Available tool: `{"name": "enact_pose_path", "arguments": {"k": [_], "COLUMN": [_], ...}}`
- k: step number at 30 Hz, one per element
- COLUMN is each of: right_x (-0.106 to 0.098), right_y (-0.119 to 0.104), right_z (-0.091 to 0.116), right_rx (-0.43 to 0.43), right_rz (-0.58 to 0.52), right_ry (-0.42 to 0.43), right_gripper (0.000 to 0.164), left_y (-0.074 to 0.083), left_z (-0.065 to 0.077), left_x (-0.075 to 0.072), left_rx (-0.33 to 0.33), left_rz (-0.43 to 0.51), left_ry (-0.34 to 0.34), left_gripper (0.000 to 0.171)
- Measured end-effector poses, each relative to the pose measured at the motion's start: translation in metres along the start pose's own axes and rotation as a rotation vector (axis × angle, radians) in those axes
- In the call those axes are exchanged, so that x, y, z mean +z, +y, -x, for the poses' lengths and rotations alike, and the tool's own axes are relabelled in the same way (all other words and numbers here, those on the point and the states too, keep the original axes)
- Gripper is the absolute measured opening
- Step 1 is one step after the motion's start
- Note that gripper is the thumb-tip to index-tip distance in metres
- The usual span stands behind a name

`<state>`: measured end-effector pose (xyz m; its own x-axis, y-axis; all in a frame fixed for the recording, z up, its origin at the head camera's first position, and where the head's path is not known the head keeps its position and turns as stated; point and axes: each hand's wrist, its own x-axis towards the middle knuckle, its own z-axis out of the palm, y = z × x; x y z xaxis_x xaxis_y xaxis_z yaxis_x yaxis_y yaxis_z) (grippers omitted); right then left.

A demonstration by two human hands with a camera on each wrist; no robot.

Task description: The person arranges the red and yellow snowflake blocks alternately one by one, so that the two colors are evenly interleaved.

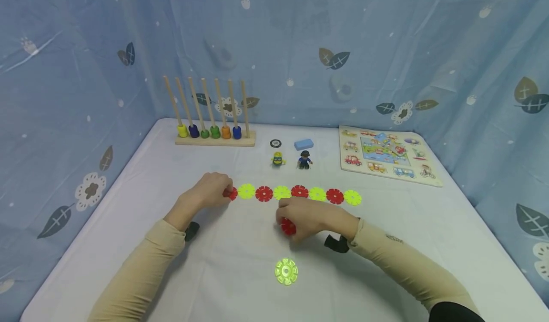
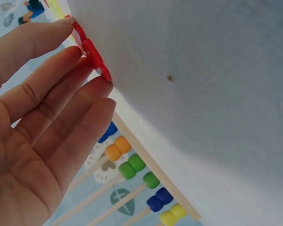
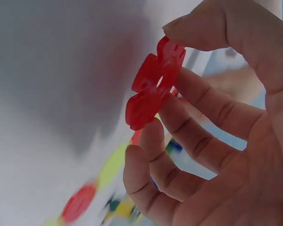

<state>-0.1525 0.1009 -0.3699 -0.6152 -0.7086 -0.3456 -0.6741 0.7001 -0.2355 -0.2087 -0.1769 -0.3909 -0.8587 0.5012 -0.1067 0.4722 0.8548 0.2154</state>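
Thumb and fingertips of my left hand grip the edges of a red plastic snowflake disc lying on the white table. That disc is the left end of a straight row in which red and yellow-green discs alternate, such as the yellow-green disc beside it. My right hand is just in front of the row's middle and pinches another red snowflake disc, held tilted above the table, thumb on one edge and fingers behind. Nearer the front lies a single yellow-green snowflake disc.
Behind the row stand two small figures, a yellow one and a dark-blue one. A black ring-like disc and a blue block lie behind them. A wooden peg rack with beads is back left, a picture puzzle board back right.
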Motion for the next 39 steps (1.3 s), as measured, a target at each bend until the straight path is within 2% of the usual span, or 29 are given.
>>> {"name": "enact_pose_path", "arguments": {"k": [4, 8, 12, 17, 24, 39], "right_x": [-0.001, -0.001, 0.0, 0.003, 0.008, 0.011], "right_y": [0.04, 0.084, 0.122, 0.155, 0.174, 0.182], "right_z": [0.029, 0.057, 0.081, 0.1, 0.105, 0.103], "right_rx": [0.1, 0.179, 0.25, 0.33, 0.352, 0.372], "right_rz": [-0.089, -0.125, -0.12, -0.101, -0.14, -0.219], "right_ry": [0.053, 0.127, 0.182, 0.22, 0.216, 0.176], "right_gripper": [0.043, 0.039, 0.039, 0.036, 0.031, 0.037], "left_y": [0.0, 0.001, 0.002, 0.002, 0.002, 0.003], "left_z": [0.0, 0.0, 0.001, 0.002, 0.001, 0.0], "left_x": [0.0, -0.001, -0.003, -0.004, -0.002, -0.002], "left_rx": [-0.011, -0.022, -0.032, -0.029, -0.016, -0.023], "left_rz": [0.003, 0.007, 0.016, 0.014, 0.011, 0.018], "left_ry": [-0.008, -0.019, -0.031, -0.031, -0.021, -0.023], "left_gripper": [0.015, 0.016, 0.017, 0.017, 0.017, 0.017]}}
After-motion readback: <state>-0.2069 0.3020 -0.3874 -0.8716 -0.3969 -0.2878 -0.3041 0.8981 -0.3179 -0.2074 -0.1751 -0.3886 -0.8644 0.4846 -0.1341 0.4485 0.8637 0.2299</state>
